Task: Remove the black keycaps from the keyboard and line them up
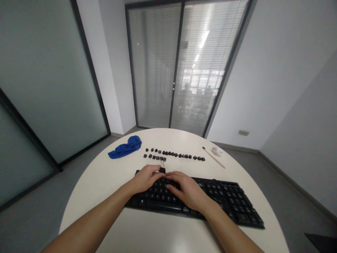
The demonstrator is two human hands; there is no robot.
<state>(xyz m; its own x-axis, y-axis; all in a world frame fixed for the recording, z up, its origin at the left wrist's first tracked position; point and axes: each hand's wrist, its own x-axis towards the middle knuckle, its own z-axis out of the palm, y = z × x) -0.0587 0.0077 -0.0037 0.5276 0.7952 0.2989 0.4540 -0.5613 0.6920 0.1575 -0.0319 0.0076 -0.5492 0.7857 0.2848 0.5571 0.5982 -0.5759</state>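
Note:
A black keyboard (168, 207) lies across the front of the round table. Over its upper left part, my left hand (144, 180) pinches a black binder clip (162, 170) with silver wire handles pointing away from me. My right hand (185, 189) rests on the keys just right of the clip. Its fingers stretch toward the clip's lower edge, and the thumb lies apart from them over the keys. Whether the right fingertips touch the clip, I cannot tell. Beyond the keyboard, loose black keycaps (176, 154) are laid out in two rows; the clip's handles reach toward the nearer row.
A crumpled blue cloth (126, 147) lies at the table's far left. To the right are a thin brush (214, 157) with a pale handle and a small clear plastic bag (217, 151). The round white table (105, 182) stands near glass partitions and a grey wall.

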